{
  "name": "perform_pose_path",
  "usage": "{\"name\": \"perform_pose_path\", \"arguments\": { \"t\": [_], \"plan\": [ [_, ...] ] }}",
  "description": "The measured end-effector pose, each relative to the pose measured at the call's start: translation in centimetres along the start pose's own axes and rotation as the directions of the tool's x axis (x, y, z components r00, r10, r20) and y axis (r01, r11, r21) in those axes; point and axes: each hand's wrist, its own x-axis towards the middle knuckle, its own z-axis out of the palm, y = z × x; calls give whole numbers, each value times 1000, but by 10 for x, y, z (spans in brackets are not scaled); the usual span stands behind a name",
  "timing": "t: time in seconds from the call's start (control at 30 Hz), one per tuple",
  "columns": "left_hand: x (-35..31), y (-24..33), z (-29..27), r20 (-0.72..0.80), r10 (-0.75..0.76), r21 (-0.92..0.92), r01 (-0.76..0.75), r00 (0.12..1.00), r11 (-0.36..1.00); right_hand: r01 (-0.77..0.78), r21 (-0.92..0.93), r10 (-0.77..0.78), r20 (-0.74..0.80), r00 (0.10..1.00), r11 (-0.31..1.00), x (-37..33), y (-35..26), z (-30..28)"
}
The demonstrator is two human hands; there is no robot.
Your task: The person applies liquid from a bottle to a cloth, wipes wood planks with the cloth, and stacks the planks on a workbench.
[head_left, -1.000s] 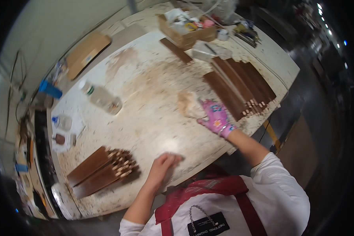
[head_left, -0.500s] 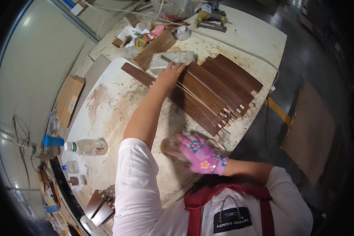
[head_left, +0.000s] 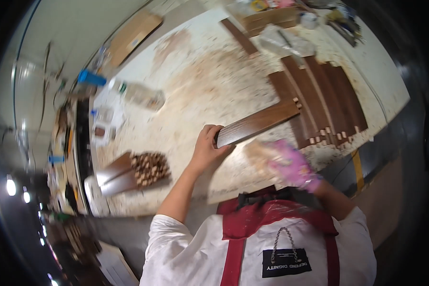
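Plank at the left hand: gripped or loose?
Gripped: the left hand has its fingers and thumb around one end of the brown plank.

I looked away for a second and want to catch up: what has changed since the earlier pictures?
The left hand, which reached to the boards at the right half a second ago, has come back toward the body and now holds one brown board. The gloved right hand keeps the tan cloth. The bottle and the bundle of pieces at the left stayed on the table.
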Motion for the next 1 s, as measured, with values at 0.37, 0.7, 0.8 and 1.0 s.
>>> {"name": "perform_pose_path", "arguments": {
  "t": [0.37, 0.7, 0.8, 1.0],
  "plan": [
    [-88, -69, -6, -302, -62, 99, 96, 951, 990, 62, -428, -134, -138, 981, 901, 152, 0, 31],
    [-89, -77, -1, -369, 23, -47, -44, 929, 998, -66, 84, 57, 97, 994, 994, 120, 59, 161],
    [-94, -80, -4, -366, 10, -26, -22, 930, 999, -365, -312, 314, -202, 927, 877, 137, 11, 100],
    [-93, -88, -3, -367, 9, -75, -39, 930, 996, 416, -486, -415, 117, 902, 768, 96, -60, 198]
  ]
}}
